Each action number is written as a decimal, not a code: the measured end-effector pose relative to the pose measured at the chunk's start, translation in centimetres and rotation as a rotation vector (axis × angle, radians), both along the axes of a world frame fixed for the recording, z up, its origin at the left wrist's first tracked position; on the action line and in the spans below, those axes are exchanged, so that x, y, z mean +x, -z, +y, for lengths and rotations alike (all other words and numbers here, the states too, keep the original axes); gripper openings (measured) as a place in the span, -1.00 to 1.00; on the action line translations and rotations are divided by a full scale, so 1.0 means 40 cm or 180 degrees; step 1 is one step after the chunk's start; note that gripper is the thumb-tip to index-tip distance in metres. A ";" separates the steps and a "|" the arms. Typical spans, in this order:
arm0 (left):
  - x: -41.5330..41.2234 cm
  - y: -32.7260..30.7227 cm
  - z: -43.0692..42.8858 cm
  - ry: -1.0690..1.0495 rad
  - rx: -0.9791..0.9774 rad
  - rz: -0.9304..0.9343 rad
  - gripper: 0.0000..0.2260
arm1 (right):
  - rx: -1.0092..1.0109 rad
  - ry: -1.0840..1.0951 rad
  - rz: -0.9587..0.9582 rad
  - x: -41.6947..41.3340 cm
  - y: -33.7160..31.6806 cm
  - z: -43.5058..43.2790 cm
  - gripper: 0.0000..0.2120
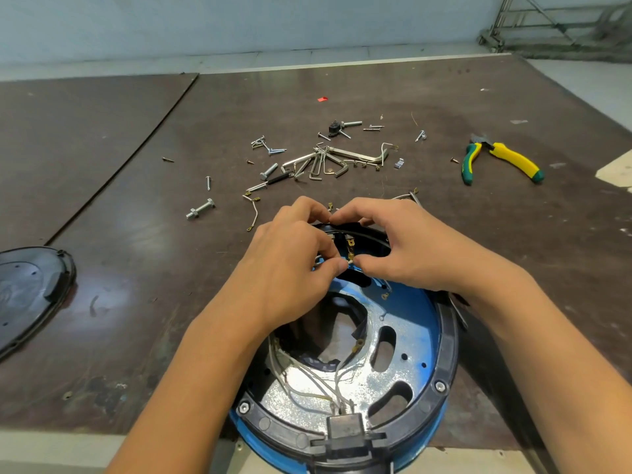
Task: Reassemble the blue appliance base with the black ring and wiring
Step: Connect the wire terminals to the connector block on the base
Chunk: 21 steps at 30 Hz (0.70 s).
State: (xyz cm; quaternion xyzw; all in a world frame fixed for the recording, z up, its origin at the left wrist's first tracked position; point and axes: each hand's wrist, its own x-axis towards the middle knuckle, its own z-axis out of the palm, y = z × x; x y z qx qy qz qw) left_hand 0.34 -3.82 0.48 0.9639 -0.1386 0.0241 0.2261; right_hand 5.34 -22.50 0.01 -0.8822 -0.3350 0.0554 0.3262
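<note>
Base [410, 323] at near edge of counter [136, 268], ring [448, 354] on it, wires [307, 378] loose inside. Step: wiring. Left grip [290, 254] and right grip [393, 248] pinch terminal [350, 256] at far rim. Next, probably: seat it firmly. Screws [266, 147], pliers [502, 159] beyond.

Dark brown table [102, 200], loose bolts [200, 209], hex keys [318, 162], yellow-green pliers [502, 160], black cover [30, 295], blue base [419, 333] near edge

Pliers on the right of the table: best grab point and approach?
Take the pliers by the yellow handle, coming down from above: they lie flat, handles splayed open toward the near side, jaws pointing away.
</note>
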 end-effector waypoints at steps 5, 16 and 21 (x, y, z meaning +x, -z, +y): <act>0.001 0.000 0.001 0.0001 0.0025 -0.0050 -0.87 | -0.0010 0.0019 0.0012 0.002 0.001 0.000 -0.51; 0.001 0.002 0.000 0.0005 -0.0016 -0.0115 -0.91 | 0.0031 0.0017 0.0099 0.003 0.001 -0.004 -0.49; 0.007 0.007 0.001 -0.0009 -0.0036 -0.0111 -0.90 | 0.0066 0.0078 0.0027 0.003 0.005 0.001 -0.51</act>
